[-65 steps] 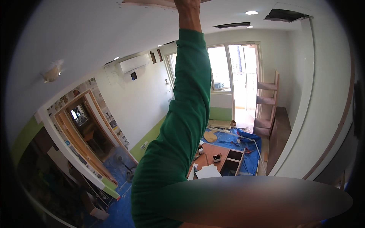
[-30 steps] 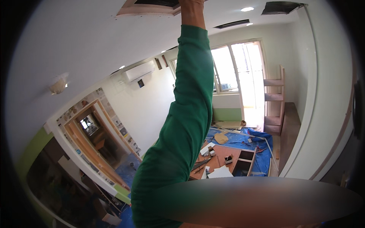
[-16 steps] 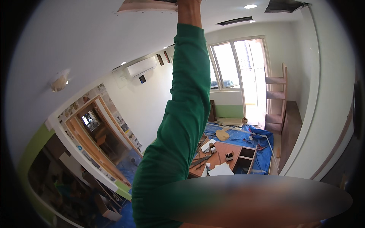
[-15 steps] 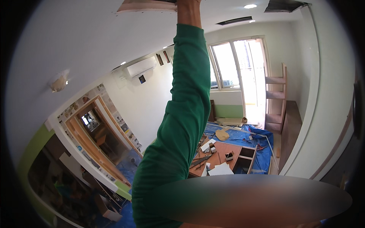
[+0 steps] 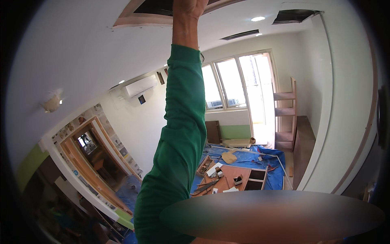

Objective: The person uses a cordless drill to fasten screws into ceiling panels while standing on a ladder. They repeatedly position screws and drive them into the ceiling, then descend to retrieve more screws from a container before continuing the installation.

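My left hand (image 5: 187, 9) is raised overhead in a green sleeve (image 5: 178, 105), against a wood-edged opening (image 5: 131, 18) in the white ceiling, whose dark inside shows on either side of it. The top of the hand is cut off by the frame, so I cannot tell what its fingers touch or hold. A small curved object (image 5: 202, 57) peeks from behind the cuff, too small to name. My right hand is not in view. A blurred oval covers the bottom right.
Below, a wooden cabinet panel (image 5: 231, 177) with tools and boxes lies on blue sheeting (image 5: 274, 179). Open shelving (image 5: 284, 112) stands right of the bright balcony door (image 5: 260, 114). An air conditioner (image 5: 140, 85), a framed doorway (image 5: 90, 150), other ceiling cutouts (image 5: 295, 16).
The view has tilted slightly, so the room sits lower and further left. My raised hand and sleeve have shifted the same way, and more of the ceiling opening shows.
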Motion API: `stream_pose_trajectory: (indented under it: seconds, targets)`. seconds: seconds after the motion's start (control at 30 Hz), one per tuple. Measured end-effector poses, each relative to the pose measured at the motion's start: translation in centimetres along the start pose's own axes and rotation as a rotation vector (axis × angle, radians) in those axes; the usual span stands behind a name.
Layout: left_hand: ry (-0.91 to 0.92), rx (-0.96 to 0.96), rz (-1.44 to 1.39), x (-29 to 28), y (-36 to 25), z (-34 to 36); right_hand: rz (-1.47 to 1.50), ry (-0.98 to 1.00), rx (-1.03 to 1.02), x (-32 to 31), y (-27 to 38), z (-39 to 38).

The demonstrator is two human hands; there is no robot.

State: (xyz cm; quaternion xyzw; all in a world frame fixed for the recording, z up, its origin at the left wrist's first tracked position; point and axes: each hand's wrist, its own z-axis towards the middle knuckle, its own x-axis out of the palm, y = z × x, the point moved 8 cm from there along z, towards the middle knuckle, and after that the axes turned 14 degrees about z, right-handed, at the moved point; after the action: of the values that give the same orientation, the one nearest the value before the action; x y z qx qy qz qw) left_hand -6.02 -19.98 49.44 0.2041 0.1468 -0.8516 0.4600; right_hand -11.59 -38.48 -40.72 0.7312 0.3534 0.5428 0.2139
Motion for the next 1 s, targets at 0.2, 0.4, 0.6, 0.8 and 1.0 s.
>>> stream_pose_trajectory:
  seconds: [0.2,0.4,0.6,0.8,1.0]
  targets:
    - [-0.248,-0.102,0.021,1.6,0.9,-1.2,-0.006,0.065,-0.088,3.5,2.3,-0.3]
    - [-0.338,-0.622,0.121,2.5,8.3,-12.9,0.073,0.194,-0.103,7.6,4.6,-1.5]
    - [-0.357,-1.404,-0.075,11.1,10.4,-40.7,0.157,0.222,-0.135,9.2,5.1,-1.1]
    - [-0.770,-1.443,-0.197,8.9,6.9,-49.5,0.237,0.235,-0.077,7.3,2.7,0.1]
    - [-0.843,-1.742,-0.317,13.1,4.6,-64.4,0.233,0.324,-0.111,11.7,4.8,-0.2]
